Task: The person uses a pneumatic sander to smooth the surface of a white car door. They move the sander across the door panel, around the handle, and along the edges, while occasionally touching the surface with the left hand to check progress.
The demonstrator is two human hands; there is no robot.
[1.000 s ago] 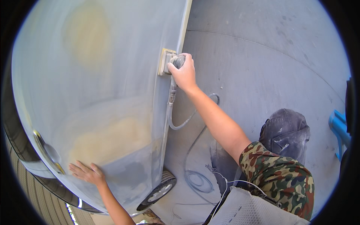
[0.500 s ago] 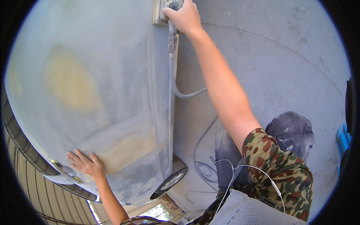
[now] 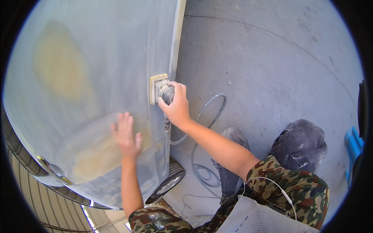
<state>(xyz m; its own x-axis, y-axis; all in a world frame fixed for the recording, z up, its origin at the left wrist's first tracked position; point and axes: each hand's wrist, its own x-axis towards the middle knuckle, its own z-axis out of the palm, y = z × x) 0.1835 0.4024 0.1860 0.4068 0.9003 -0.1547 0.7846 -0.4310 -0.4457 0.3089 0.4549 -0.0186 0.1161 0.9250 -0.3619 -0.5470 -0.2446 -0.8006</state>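
Note:
Gripped in my right hand is a dusty air sander with a square pad, its pad against the lower part of a grey car door panel. A grey hose runs from the sander. My left hand, slightly blurred, is at the panel beside a tan filler patch; its fingers are stretched out and hold nothing. Whether the palm touches the panel I cannot tell. Higher on the panel is another yellowish patch.
The hose lies in loops on the grey concrete floor. A car wheel stands below the panel's near end. The door handle is at the left. A blue object shows at the right edge.
My right hand has brought the sander back toward me along the panel's lower edge. My left hand has moved right and farther up, away from the door handle.

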